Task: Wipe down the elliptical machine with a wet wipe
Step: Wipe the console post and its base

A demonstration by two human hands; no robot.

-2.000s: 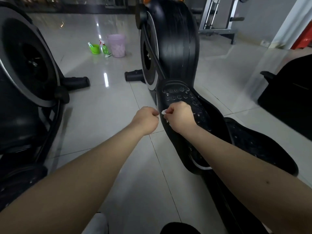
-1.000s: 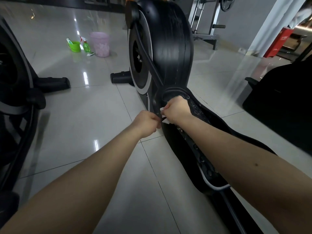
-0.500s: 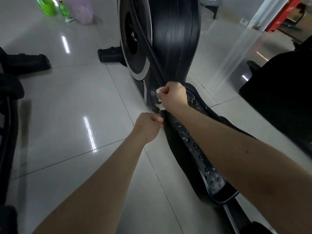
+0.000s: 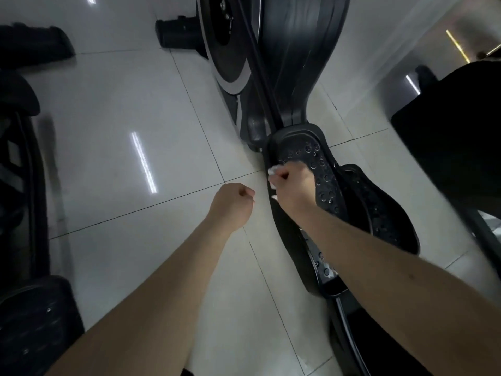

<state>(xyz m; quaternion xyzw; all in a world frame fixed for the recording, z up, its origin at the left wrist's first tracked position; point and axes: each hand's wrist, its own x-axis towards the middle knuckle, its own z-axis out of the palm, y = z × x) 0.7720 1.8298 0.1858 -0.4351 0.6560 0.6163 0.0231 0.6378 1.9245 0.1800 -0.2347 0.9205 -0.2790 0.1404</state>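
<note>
wiping pedal (image 4: 305,142) rim. right hand (image 4: 294,183), fingers curled round wet wipe (image 4: 272,171) at pedal's left edge. left hand (image 4: 232,205) fisted, empty, just left of pedal. next, likely: drag wet wipe along rim, firm pressure.

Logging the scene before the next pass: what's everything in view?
elliptical machine: one, black, top centre
near pedal: one, black, studded, centre right
far pedal: one, black, right of it
wet wipe: one, white, in the right hand
stabiliser foot: one, black, top, left of the machine
second machine: one, black, left edge
dark equipment: one, black, right edge
floor: pale glossy tiles
left hand: fist, over floor, nothing visible in it
right hand: fingers grip wet wipe at near pedal's left edge
</note>
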